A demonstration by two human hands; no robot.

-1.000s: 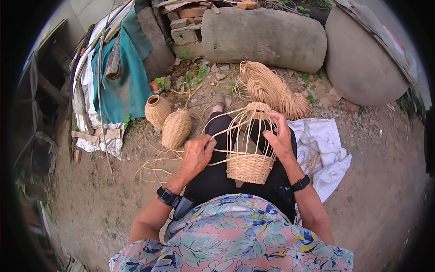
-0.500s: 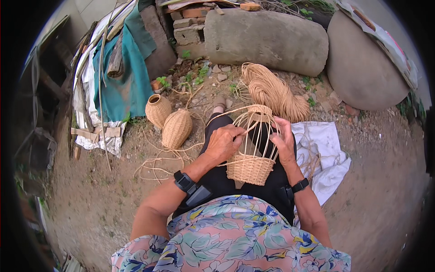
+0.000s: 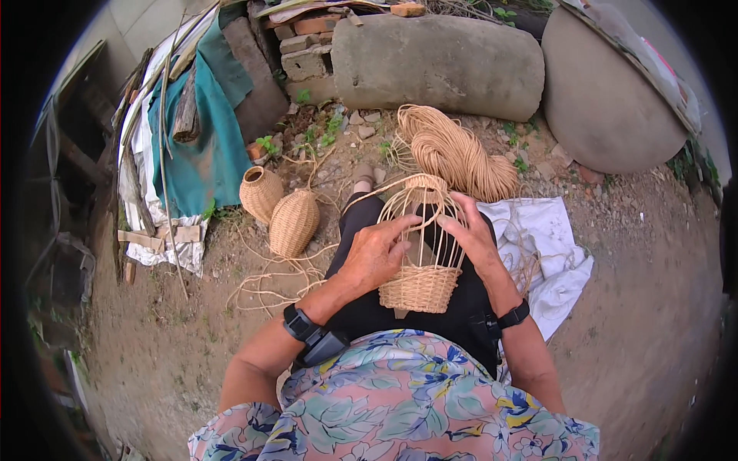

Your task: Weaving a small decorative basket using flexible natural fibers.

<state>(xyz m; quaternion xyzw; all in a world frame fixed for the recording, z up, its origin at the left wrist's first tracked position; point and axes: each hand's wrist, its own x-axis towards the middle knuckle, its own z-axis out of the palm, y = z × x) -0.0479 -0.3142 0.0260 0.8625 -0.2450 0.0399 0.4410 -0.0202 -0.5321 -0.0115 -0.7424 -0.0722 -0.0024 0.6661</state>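
Observation:
A partly woven basket (image 3: 420,290) rests upright on my lap between my dark-trousered thighs. Its lower part is tightly woven, bare upright strands rise above it, and a woven ring (image 3: 425,183) gathers them at the top. At the basket's left side, my left hand (image 3: 375,253) holds the strands, its index finger reaching across to a working cord. From the right, my right hand (image 3: 473,240) grips the frame, thumb in front and fingers partly hidden behind the strands. A loose cord (image 3: 374,192) loops leftward from the ring.
Two finished-looking woven vessels, one upright (image 3: 261,192) and one lying (image 3: 294,224), sit on the ground at left near tangled cord (image 3: 280,283). Beyond my knees lies a large cord hank (image 3: 457,154). A white sheet (image 3: 557,261) is at right; a stone cylinder (image 3: 438,65) stands behind.
My left hand has opened its grip slightly and shifted at the strands. My right thumb has moved inward toward the left index finger. The whole view has shifted a little.

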